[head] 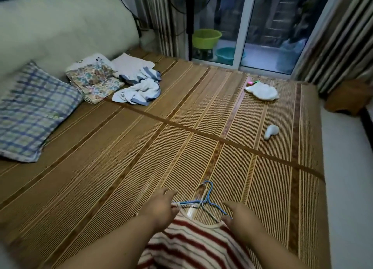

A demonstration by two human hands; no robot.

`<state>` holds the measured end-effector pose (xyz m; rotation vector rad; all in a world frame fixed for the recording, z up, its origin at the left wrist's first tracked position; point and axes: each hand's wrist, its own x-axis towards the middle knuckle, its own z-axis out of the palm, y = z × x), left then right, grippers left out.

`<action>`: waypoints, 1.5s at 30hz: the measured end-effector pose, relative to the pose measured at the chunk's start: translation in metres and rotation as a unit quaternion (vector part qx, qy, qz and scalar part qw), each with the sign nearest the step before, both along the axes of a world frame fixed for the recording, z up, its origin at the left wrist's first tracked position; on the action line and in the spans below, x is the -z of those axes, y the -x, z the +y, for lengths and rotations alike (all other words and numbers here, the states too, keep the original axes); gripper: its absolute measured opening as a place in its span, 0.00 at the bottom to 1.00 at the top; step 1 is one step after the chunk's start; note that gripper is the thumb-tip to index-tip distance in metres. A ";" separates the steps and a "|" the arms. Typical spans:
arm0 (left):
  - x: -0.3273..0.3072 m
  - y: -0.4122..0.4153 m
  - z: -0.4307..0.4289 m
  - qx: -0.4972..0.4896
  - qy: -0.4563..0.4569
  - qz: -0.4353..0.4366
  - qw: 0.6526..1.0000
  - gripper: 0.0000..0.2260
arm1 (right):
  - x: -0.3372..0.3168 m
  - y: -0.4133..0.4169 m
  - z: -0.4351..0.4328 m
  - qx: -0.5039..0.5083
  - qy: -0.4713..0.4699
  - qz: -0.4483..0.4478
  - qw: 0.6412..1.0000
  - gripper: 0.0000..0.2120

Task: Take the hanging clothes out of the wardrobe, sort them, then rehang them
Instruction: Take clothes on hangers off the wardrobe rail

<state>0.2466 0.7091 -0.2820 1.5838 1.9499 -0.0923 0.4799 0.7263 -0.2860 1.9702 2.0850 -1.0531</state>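
Left hand [161, 207] loose-fingered on striped shirt [193, 242]; right hand [241, 214] at shoulder, grip unclear; hangers [203, 200] at collar

No legible text, label, brand, number or sign is present on any surface in view.

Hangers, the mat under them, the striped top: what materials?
Hangers: thin wire, apparently plastic-coated in blue and white; slim bent rods with a smooth sheen.
Mat: probably woven bamboo or rattan; fine parallel slats, semi-gloss, crossed by brown fabric-like bands.
Striped top: soft knit cloth, matte; it drapes and creases, with a banded neckline.
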 end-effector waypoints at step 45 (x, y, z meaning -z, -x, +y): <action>-0.515 0.173 -0.740 -0.489 -0.221 0.593 0.600 0.29 | -0.500 0.480 -0.606 -0.668 -0.297 0.531 0.428 0.19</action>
